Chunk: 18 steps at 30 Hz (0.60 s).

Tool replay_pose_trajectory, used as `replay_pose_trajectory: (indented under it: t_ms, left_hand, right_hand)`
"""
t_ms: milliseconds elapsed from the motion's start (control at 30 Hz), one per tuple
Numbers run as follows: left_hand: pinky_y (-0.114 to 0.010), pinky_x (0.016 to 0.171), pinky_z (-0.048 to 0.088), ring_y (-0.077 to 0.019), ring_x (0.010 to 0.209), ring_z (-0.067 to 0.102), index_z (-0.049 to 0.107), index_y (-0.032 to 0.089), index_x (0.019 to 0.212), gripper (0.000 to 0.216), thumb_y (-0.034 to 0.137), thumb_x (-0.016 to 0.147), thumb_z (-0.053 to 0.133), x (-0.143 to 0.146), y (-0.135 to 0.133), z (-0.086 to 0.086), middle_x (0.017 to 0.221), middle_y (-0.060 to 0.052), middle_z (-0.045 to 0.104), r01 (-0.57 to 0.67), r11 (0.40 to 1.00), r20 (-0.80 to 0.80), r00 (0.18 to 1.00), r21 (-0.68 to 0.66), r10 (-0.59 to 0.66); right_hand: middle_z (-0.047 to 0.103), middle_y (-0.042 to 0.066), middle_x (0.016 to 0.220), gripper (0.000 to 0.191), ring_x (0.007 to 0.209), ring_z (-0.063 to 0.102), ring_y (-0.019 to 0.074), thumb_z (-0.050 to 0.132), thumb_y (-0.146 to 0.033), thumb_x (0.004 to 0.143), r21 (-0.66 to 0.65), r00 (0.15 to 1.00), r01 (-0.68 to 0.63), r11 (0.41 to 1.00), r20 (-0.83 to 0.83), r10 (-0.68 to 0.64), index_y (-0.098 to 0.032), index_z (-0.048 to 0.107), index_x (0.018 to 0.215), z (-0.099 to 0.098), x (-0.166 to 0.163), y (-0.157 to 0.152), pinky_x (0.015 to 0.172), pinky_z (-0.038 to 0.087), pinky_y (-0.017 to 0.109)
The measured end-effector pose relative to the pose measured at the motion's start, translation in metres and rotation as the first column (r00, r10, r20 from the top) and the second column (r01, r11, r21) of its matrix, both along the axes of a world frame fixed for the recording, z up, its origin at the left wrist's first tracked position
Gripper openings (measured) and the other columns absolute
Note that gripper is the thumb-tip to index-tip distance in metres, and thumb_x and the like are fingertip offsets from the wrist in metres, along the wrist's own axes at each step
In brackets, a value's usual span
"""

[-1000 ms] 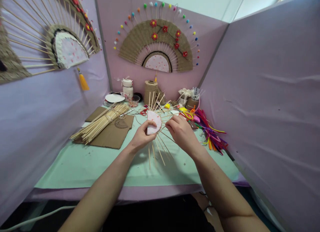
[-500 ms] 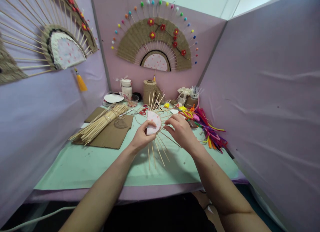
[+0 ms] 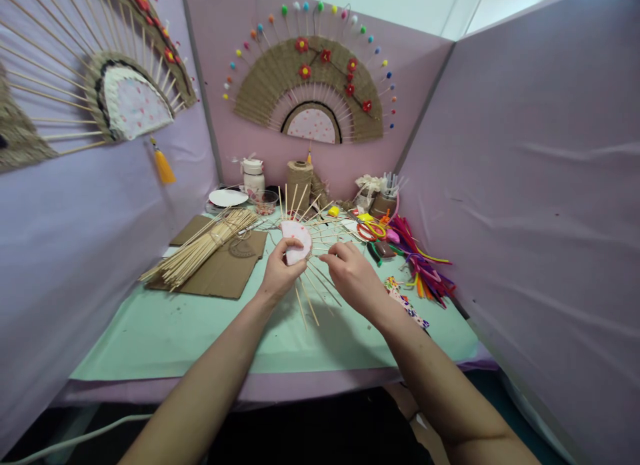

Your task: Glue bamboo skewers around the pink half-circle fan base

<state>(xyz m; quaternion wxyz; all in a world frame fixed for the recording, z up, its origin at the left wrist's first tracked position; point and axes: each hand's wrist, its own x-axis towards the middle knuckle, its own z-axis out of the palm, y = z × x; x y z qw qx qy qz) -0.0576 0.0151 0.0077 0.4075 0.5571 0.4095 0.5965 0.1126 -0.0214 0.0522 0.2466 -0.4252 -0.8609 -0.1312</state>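
My left hand (image 3: 283,273) is closed around the straight side of a half-round fan core (image 3: 297,237), pale pink with small red dots, thumb on its face. Thin bamboo sticks (image 3: 310,303) spread out from the curved edge, upward, to the right and downward. Just right of that edge, my right hand (image 3: 353,276) is closed in a pinch, its fingertips a short way from the core. What it pinches looks like a thin strand of twine running toward the core, mostly hidden by the fingers.
A tied bundle of bamboo sticks (image 3: 210,241) and a protractor (image 3: 241,247) lie on brown cardboard (image 3: 225,283) at left. Behind are a twine spool (image 3: 299,185) and white bottle (image 3: 253,176). Scissors (image 3: 373,230) and coloured pipe cleaners (image 3: 425,271) lie right. Finished fans (image 3: 270,78) hang on the partitions.
The core and its sticks have shifted slightly left and turned in my left hand. My right hand has moved a little left and down, its fingers now closed tighter.
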Motion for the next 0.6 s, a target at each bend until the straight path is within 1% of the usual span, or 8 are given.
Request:
replay_pose_trajectory:
  t_ms: [100,167,233,300,400,467,533,600]
  left_hand:
    - [-0.022,0.062,0.034,-0.0116,0.067,0.046,0.057,0.019,0.085,0.029,0.016,0.057,0.062,-0.001,0.001,0.000,0.082,0.003,0.054,-0.073,0.996,-0.002,0.997,0.043,0.073]
    - [-0.022,0.063,0.034,-0.0115,0.068,0.046,0.057,0.019,0.086,0.029,0.015,0.058,0.062,-0.002,0.002,0.000,0.084,0.003,0.054,-0.093,0.994,-0.004,0.996,0.055,0.094]
    - [-0.022,0.063,0.034,-0.0110,0.067,0.045,0.057,0.019,0.087,0.029,0.015,0.059,0.062,-0.003,0.002,0.000,0.085,0.003,0.055,-0.101,0.993,0.001,0.995,0.057,0.101]
    - [-0.022,0.062,0.033,-0.0107,0.066,0.045,0.057,0.019,0.088,0.030,0.015,0.059,0.062,-0.004,0.002,-0.001,0.085,0.003,0.055,-0.110,0.993,0.015,0.994,0.053,0.109]
    - [-0.022,0.060,0.033,-0.0107,0.065,0.045,0.056,0.019,0.088,0.030,0.016,0.059,0.062,-0.004,0.003,-0.002,0.081,0.003,0.054,-0.119,0.992,0.053,0.992,0.045,0.116]
    - [-0.021,0.059,0.033,-0.0104,0.064,0.044,0.056,0.019,0.087,0.030,0.016,0.059,0.063,-0.004,0.004,-0.002,0.080,0.003,0.053,-0.123,0.991,0.087,0.989,0.043,0.119]
    - [-0.021,0.059,0.033,-0.0100,0.064,0.045,0.056,0.019,0.087,0.030,0.016,0.059,0.063,-0.003,0.005,-0.003,0.081,0.003,0.053,-0.124,0.992,0.115,0.986,0.036,0.119]
    - [-0.021,0.059,0.034,-0.0101,0.065,0.046,0.056,0.019,0.088,0.030,0.016,0.059,0.064,-0.003,0.005,-0.004,0.083,0.003,0.054,-0.119,0.992,0.126,0.985,0.030,0.114]
  right_hand:
    - [0.064,0.010,0.095,0.033,0.091,0.054,0.0228,0.044,-0.003,0.088,-0.051,0.999,-0.038,0.998,0.037,0.040,-0.017,0.064,0.110,-0.005,0.002,-0.003,0.078,0.047,0.034]
    - [0.066,0.010,0.097,0.037,0.092,0.057,0.0227,0.043,-0.002,0.088,-0.081,0.999,-0.043,0.996,-0.006,0.042,-0.016,0.059,0.118,-0.009,0.005,-0.005,0.079,0.048,0.034]
    - [0.067,0.010,0.099,0.035,0.091,0.061,0.0217,0.043,-0.005,0.089,-0.115,0.991,-0.033,0.993,-0.132,0.017,-0.016,0.056,0.120,-0.013,0.007,-0.007,0.078,0.048,0.033]
    - [0.068,0.009,0.097,0.025,0.085,0.064,0.0204,0.045,-0.011,0.090,-0.181,0.955,-0.020,0.983,-0.296,-0.035,-0.018,0.055,0.112,-0.017,0.010,-0.009,0.075,0.049,0.032]
    - [0.067,0.004,0.088,0.010,0.076,0.065,0.0184,0.051,-0.020,0.089,-0.300,0.869,-0.030,0.953,-0.479,-0.123,-0.021,0.055,0.098,-0.024,0.014,-0.012,0.069,0.049,0.031]
    - [0.067,0.003,0.084,0.005,0.071,0.064,0.0169,0.055,-0.024,0.086,-0.372,0.789,-0.071,0.926,-0.589,-0.177,-0.022,0.054,0.092,-0.028,0.017,-0.014,0.066,0.049,0.029]
    - [0.067,0.002,0.081,0.007,0.068,0.062,0.0159,0.059,-0.028,0.084,-0.431,0.686,-0.135,0.892,-0.690,-0.230,-0.022,0.055,0.087,-0.032,0.020,-0.013,0.062,0.048,0.028]
    - [0.066,0.002,0.078,0.013,0.068,0.061,0.0158,0.064,-0.031,0.080,-0.478,0.585,-0.222,0.850,-0.762,-0.276,-0.022,0.055,0.083,-0.036,0.023,-0.011,0.062,0.047,0.028]
